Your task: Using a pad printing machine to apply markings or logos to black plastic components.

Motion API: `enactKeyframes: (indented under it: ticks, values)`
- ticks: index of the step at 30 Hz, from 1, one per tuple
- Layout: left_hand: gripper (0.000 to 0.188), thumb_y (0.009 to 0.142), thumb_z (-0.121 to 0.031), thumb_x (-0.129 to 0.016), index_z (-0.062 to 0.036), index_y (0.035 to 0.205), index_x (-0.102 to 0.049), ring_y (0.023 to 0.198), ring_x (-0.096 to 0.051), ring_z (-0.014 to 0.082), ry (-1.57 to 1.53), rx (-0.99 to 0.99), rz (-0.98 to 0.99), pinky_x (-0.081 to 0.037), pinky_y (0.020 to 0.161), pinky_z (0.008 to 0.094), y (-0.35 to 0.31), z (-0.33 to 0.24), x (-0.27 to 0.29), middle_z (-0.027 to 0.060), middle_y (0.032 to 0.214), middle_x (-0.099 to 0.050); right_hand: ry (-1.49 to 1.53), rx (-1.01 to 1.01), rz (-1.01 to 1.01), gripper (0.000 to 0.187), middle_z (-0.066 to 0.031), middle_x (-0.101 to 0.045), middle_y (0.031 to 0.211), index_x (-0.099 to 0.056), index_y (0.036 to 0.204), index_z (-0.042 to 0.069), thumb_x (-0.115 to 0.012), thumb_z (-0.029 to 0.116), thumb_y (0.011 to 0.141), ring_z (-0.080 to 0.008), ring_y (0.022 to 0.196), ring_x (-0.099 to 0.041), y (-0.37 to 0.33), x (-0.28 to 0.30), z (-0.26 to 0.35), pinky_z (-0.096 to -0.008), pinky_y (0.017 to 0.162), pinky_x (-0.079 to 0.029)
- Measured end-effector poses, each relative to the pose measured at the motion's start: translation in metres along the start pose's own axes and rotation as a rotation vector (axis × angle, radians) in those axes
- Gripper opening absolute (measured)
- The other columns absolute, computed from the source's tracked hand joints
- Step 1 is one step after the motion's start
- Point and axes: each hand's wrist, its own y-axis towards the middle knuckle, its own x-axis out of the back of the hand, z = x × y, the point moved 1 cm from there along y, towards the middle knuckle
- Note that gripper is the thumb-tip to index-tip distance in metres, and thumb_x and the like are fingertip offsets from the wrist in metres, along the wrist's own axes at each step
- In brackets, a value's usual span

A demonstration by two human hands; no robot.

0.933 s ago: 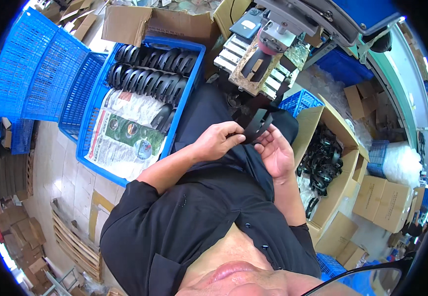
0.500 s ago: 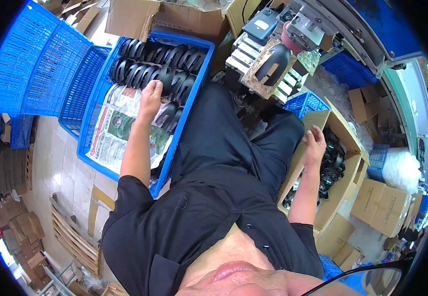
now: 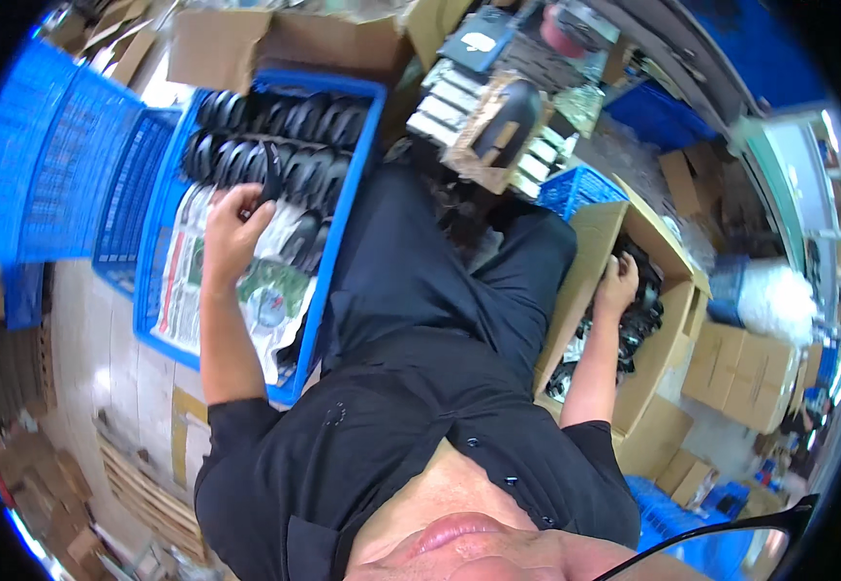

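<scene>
My left hand [image 3: 236,228] pinches a black curved shell [image 3: 273,174] and holds it tilted over the newspaper in the blue crate. Rows of similar glossy black shells [image 3: 314,172] stand close together beyond it, with a few more along the crate's right side. On the right, my right hand [image 3: 617,288] is down in an open cardboard box [image 3: 561,315] of jumbled black parts [image 3: 638,324]. Its fingers are curled among them; what they grip, if anything, is hidden.
The blue crate [image 3: 144,315] stands left of my legs. Ahead, a machine fixture [image 3: 469,160] carries one black shell [image 3: 510,121], with a phone [image 3: 477,39] behind it. A blue mesh crate [image 3: 52,165] is at far left; closed cartons [image 3: 740,378] stand at right.
My left hand has drawn back from the shell rows, and the shell in it is now tilted on edge. My right hand has lowered from above the box into the black parts. The view has shifted slightly.
</scene>
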Motion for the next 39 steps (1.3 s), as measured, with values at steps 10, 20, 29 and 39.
enactKeyframes:
  ticks: [10,20,29,39]
  values:
    - [0.027,0.09,-0.012,-0.078,0.0009,0.113,-0.075,0.102,-0.07,0.0416,-0.084,-0.628,0.831,-0.055,0.09,0.0476,-0.009,-0.185,-0.078,0.0201,0.104,-0.071,0.305,0.765,0.819,0.043,-0.0153,-0.072,0.118,-0.071,0.124,0.004,-0.088,0.013,0.085,-0.0315,0.11,-0.069,-0.115,0.007,0.3,-0.0401,0.09,-0.058]
    - [0.029,0.089,-0.012,-0.08,0.0025,0.113,-0.075,0.096,-0.074,0.0349,-0.208,-0.822,0.909,-0.058,0.086,0.0422,0.021,-0.252,-0.121,0.0191,0.103,-0.075,0.236,0.747,0.447,0.03,-0.0133,-0.071,0.096,-0.072,0.116,0.002,-0.083,0.007,0.089,-0.0247,0.086,-0.069,-0.107,0.034,0.295,-0.0349,0.075,-0.055]
    - [0.051,0.084,-0.039,-0.088,0.0001,0.109,-0.066,0.092,-0.073,0.0372,0.14,-0.722,-0.272,-0.059,0.079,0.0462,0.052,-0.268,-0.153,0.0192,0.101,-0.07,0.653,-0.007,0.638,0.022,0.0049,-0.068,0.1,-0.072,0.122,-0.003,-0.075,0.005,0.102,-0.0043,0.091,-0.06,-0.094,0.027,0.264,-0.023,0.078,-0.051]
    - [0.036,0.081,-0.028,-0.086,-0.0024,0.089,-0.062,0.08,-0.069,0.0384,-0.079,-0.653,-0.34,-0.056,0.069,0.0475,0.041,-0.247,-0.149,0.0168,0.086,-0.067,0.861,-0.008,0.557,0.021,0.0045,-0.07,0.094,-0.076,0.117,0.003,-0.08,0.013,0.1,-0.004,0.074,-0.052,-0.055,-0.006,0.296,-0.0204,0.068,-0.042]
